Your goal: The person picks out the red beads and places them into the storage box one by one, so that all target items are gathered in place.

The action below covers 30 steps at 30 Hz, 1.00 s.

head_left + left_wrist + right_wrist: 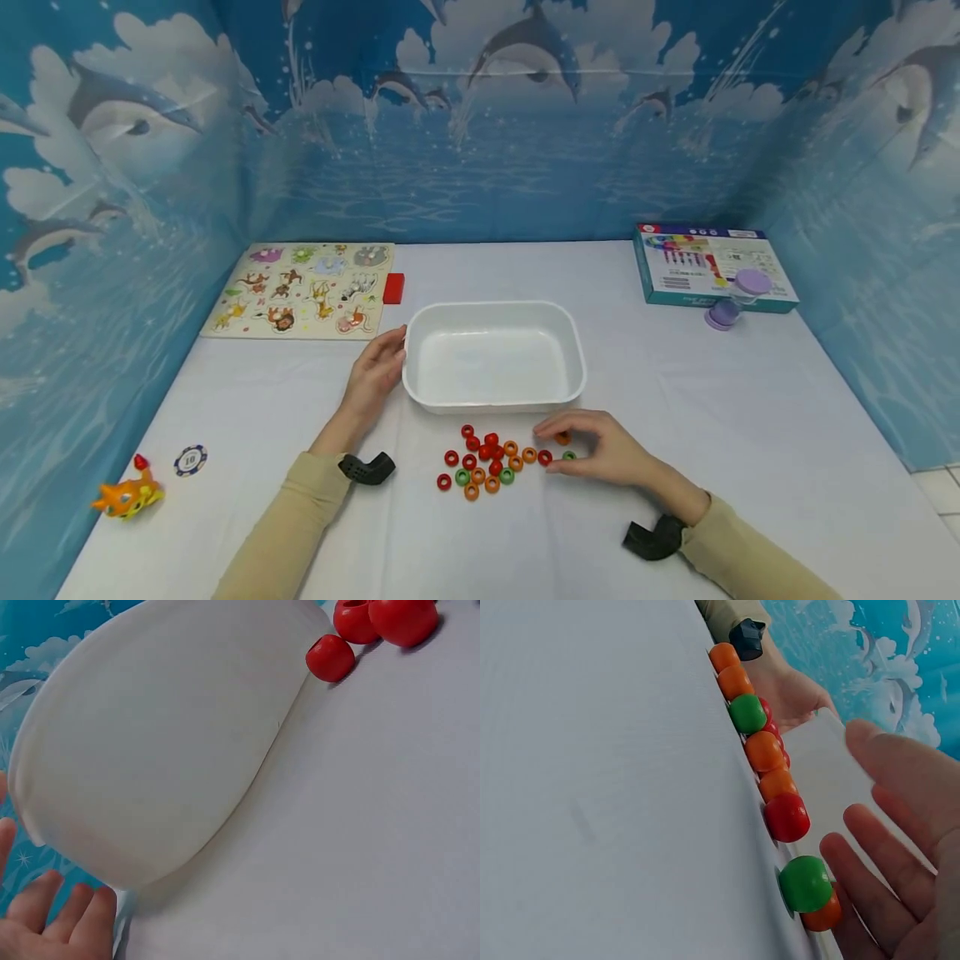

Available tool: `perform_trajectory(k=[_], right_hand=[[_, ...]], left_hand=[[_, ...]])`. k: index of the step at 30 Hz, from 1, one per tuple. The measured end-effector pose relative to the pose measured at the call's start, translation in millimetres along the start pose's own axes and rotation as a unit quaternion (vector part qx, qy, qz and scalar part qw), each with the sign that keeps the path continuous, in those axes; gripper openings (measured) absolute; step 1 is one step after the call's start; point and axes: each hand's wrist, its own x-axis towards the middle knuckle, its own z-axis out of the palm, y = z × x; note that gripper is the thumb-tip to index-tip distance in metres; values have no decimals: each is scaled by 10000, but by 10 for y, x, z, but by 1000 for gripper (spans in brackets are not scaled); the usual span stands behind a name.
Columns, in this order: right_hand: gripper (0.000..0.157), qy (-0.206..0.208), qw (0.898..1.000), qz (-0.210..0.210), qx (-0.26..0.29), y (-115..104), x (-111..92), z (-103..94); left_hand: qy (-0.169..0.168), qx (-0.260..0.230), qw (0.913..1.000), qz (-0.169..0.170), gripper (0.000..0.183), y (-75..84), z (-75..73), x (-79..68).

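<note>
Lying clustered, beads point(496, 468) beside right grip point(609, 450)

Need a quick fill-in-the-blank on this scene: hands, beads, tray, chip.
1. The left hand is at the ____ end of the white tray.
2. The beads are red, green and ____.
3. The round chip bears the number ____.

Missing words: left; orange; 10.

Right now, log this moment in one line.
left hand: at left edge of white tray | right hand: at right end of beads, none pinched | beads: red, orange, green, on white cloth
</note>
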Motion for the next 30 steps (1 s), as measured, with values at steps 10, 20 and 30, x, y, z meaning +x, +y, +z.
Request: perform_trajectory(k=[10,20,30], right_hand=[[42,-148,9989,-49,-442,404,-86,81],[36,-151,9974,-83,-697,343,-66,101],[29,-77,9966,-148,-809,32,28,47]], left_hand=[[-22,209,9994,-278,33,13,5,2],[-31,259,9991,-334,35,4,-9,-11],[-14,341,9988,-346,38,0,-14,-27]])
